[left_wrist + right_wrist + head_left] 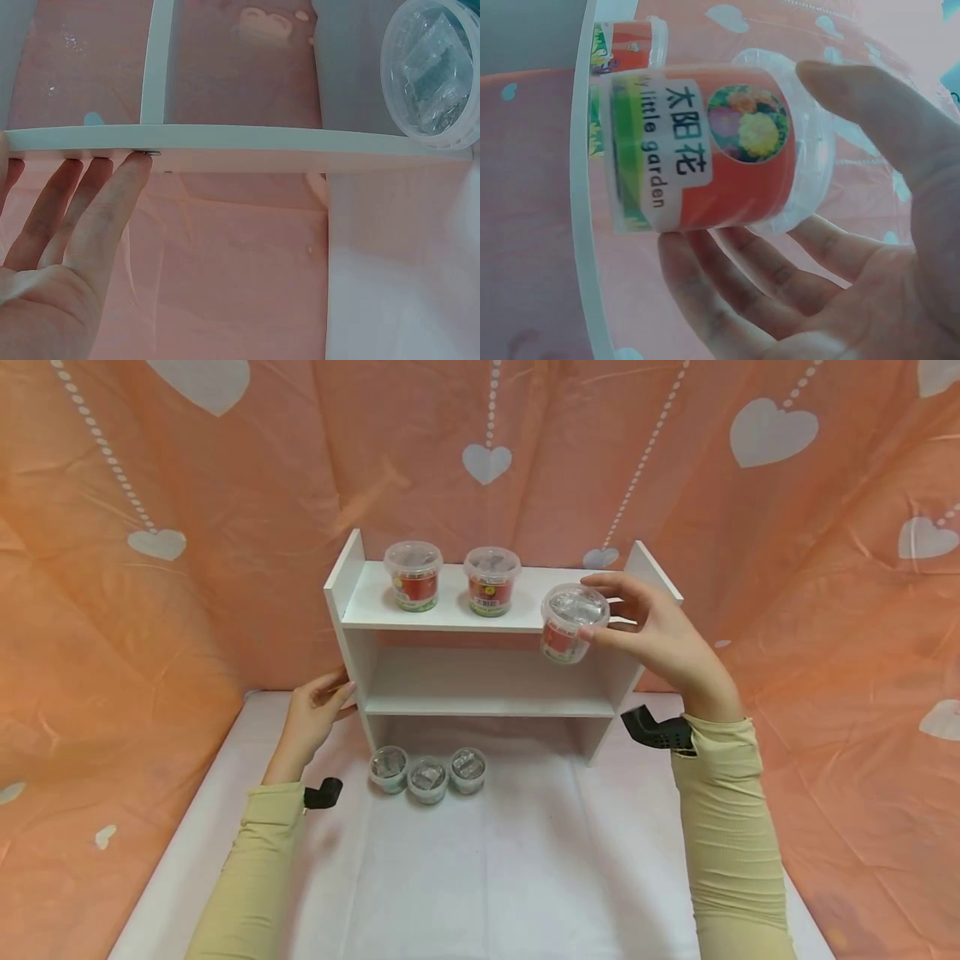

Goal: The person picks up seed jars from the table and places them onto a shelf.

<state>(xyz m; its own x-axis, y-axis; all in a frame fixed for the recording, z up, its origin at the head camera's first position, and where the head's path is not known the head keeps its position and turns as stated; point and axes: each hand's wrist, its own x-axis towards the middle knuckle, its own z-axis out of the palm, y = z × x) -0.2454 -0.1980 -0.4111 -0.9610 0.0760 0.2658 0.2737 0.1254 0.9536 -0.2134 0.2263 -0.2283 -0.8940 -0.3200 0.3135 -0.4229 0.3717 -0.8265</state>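
Note:
My right hand (pixel 660 631) grips a small clear-lidded plastic tub (pixel 564 642) by its side, just in front of the upper board's right end. Its red and green label, printed "My little garden" with a flower picture, faces the right wrist camera (pixel 690 150). Two similar tubs, one at the left (pixel 415 587) and one near the middle (pixel 491 592), stand upright on the upper board of the white shelf (pixel 480 683). My left hand (pixel 311 714) touches the shelf's left side panel, its fingertips against the panel's edge in the left wrist view (pixel 67 247).
Three more lidded tubs, left (pixel 388 768), centre (pixel 428 779) and right (pixel 468 770), sit on the white tablecloth (pixel 480 877) before the shelf's lower left. An orange curtain (pixel 547 460) with white hearts hangs behind and at both sides.

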